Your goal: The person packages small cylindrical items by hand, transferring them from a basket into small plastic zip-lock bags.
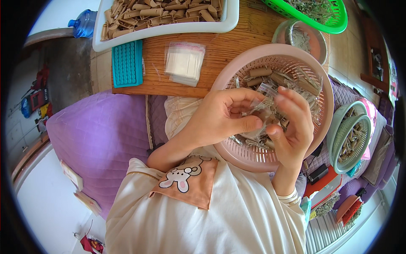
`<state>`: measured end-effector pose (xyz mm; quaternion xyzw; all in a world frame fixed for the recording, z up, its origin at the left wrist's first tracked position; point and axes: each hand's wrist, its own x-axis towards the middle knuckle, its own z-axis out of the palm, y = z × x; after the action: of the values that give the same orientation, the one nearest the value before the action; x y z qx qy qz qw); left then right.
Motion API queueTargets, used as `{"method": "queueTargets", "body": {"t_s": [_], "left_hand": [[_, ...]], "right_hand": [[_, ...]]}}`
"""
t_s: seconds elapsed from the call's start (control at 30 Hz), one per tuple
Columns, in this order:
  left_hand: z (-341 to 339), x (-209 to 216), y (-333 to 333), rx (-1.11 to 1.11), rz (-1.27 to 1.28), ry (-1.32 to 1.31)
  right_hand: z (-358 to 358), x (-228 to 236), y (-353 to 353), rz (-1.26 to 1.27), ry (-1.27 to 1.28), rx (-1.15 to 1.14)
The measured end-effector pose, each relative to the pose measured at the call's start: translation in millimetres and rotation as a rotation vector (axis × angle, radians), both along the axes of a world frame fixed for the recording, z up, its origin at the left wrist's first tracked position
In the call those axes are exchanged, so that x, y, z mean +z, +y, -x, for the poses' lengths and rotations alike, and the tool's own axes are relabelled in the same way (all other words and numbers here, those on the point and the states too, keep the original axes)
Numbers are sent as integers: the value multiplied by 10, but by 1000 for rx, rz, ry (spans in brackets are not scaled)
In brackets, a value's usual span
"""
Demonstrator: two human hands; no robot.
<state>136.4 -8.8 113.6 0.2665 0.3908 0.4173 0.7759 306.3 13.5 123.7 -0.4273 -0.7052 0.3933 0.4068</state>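
Observation:
My left hand [224, 114] pinches a small clear plastic bag [256, 131] between thumb and fingers. The bag is crinkled, and its contents are hard to make out. Close to the bag on the right is my right hand [294, 127], thumb and fingers apart, fingertips slightly blurred, with nothing visible in it. Both hands are over a pink plastic basket [230, 70], which holds brown half-tube pieces [260, 72] and several clear bags, some with brown pieces inside. My hands hide part of the basket's middle.
On the wooden table [152, 72] lie a stack of clear zip bags [185, 62], teal trays [127, 63] and a white tub [230, 19] of brown pieces. A green basket [338, 21] and a round bowl [321, 53] stand at far right. Green baskets [336, 156] sit on the right.

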Motion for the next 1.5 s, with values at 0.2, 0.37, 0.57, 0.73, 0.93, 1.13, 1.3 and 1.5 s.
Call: {"method": "queueTargets", "body": {"t_s": [0.2,0.37,0.57,0.73,0.93,1.13,1.3,1.5], "left_hand": [[-2,27,-29,1,-59,69],[-15,-36,-41,102,-201,71],[-15,-81,-8,110,-565,392],[50,-28,73,149,-691,615],[54,-81,101,143,-732,568],[85,33,47,138,-566,525],[167,88,19,446,-957,677],[212,318,11,259,-1103,1014]], "right_hand": [[-60,-69,16,-118,-106,114],[138,49,-56,316,360,14],[-6,-94,-93,673,548,207],[-29,-94,-73,822,582,319],[117,-2,-133,720,568,154],[84,-5,-123,626,393,146],[140,51,-113,479,331,136],[178,117,-79,106,30,156]]}}
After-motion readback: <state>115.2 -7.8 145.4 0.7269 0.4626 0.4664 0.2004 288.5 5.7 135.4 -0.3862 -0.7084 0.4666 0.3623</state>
